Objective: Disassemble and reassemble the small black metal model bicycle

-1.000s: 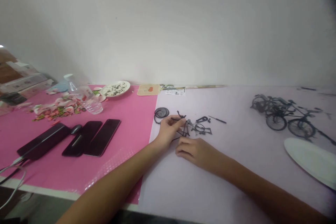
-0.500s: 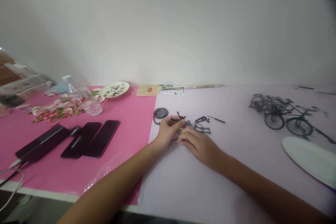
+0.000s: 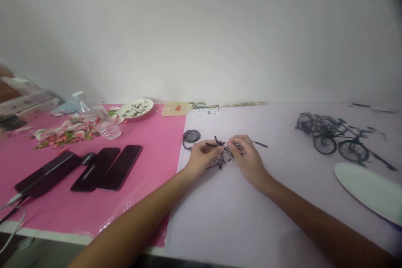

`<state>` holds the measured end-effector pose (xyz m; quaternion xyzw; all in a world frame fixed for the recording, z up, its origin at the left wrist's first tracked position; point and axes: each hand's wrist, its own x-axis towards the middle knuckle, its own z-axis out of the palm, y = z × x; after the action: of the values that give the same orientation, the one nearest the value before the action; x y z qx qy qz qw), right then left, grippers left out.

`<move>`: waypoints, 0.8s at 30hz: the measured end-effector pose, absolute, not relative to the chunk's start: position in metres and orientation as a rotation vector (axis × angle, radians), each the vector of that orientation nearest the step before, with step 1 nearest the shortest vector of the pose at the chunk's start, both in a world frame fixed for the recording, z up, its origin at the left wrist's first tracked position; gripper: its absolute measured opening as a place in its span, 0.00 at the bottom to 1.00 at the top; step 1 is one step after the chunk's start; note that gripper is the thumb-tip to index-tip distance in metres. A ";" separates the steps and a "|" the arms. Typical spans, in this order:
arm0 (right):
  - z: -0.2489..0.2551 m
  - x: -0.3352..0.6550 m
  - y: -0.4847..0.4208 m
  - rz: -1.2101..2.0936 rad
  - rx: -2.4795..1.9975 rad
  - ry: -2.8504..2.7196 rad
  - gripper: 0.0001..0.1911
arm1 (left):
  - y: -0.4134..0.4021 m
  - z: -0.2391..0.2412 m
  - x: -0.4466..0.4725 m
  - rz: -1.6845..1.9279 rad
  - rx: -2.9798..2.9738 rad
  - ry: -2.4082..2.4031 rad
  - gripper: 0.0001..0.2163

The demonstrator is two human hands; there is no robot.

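My left hand (image 3: 200,158) is closed around a small black model bicycle frame (image 3: 217,165), its thumb and fingers pinched at the upper part. Thin dark tubes stick out below and beside the fingertips. Close by on the right, my right hand (image 3: 250,160) has its thumb and fingers drawn together over small dark and grey parts; what it grips is too small to make out. Miniature wheels (image 3: 191,135) lie just beyond my left hand. A thin screwdriver (image 3: 260,144) rests past my right hand, partly covered by it.
Several model bicycles (image 3: 337,136) stand at the right, behind a white oval plate (image 3: 370,190). On the pink cover (image 3: 150,163) at left are two phones (image 3: 121,167), a black power bank (image 3: 47,173), a plastic bottle (image 3: 102,117), petals (image 3: 72,130) and a dish (image 3: 147,112).
My right hand has moved up and right, its fingers now over the small parts beyond the frame. More of the bicycle frame shows below my left hand, which has stayed in place.
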<state>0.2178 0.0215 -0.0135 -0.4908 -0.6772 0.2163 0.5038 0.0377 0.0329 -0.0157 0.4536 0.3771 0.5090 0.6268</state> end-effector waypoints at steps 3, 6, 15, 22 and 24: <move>-0.015 0.217 0.021 0.606 -1.209 -1.609 0.17 | 0.033 -0.018 0.037 1.164 1.051 0.827 0.18; -0.016 0.216 0.021 0.625 -1.206 -1.591 0.18 | 0.033 -0.019 0.037 1.158 1.060 0.810 0.19; -0.015 0.216 0.020 0.631 -1.184 -1.591 0.17 | 0.033 -0.018 0.037 1.160 1.046 0.825 0.19; -0.015 0.216 0.019 0.674 -1.201 -1.557 0.17 | 0.031 -0.011 0.037 1.142 1.056 0.815 0.19; -0.015 0.215 0.020 0.695 -1.200 -1.536 0.18 | 0.031 -0.011 0.037 1.136 1.066 0.807 0.19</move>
<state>0.2151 0.0197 -0.0146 -0.4985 -0.6383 0.2887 0.5106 0.0369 0.0308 -0.0110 0.4672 0.3537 0.4980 0.6392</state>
